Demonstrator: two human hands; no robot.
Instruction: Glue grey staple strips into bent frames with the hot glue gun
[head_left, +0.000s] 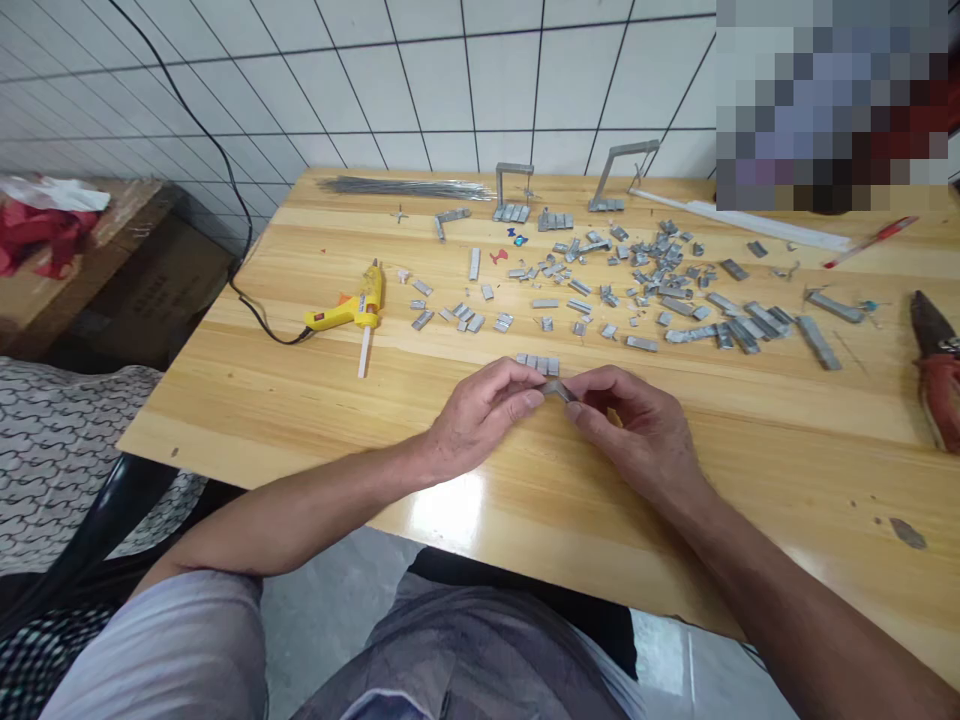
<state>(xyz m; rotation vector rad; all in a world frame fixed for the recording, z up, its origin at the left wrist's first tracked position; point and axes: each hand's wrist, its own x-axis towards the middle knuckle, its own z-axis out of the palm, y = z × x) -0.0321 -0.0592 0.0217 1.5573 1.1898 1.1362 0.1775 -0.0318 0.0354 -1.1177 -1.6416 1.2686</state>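
Note:
My left hand (484, 418) and my right hand (645, 430) meet over the front middle of the wooden table. Between them is a small bent grey strip (556, 388), with one end pinched in the fingertips of each hand. Just beyond my left fingers lies a short row of grey blocks (544, 365), partly hidden by that hand. Many loose grey pieces (664, 255) are scattered farther back, some flat and some stacked. Two upright bracket-shaped grey pieces, one at the left (514, 170) and a taller one (606, 175), stand on block bases near the wall.
A yellow glue gun (360, 305) lies at the left, its black cord (244, 240) running up the wall. Thin metal rods (409, 187) and white sticks (772, 222) lie at the back. Red-handled pliers (939, 375) and a red pen (874, 242) are at the right.

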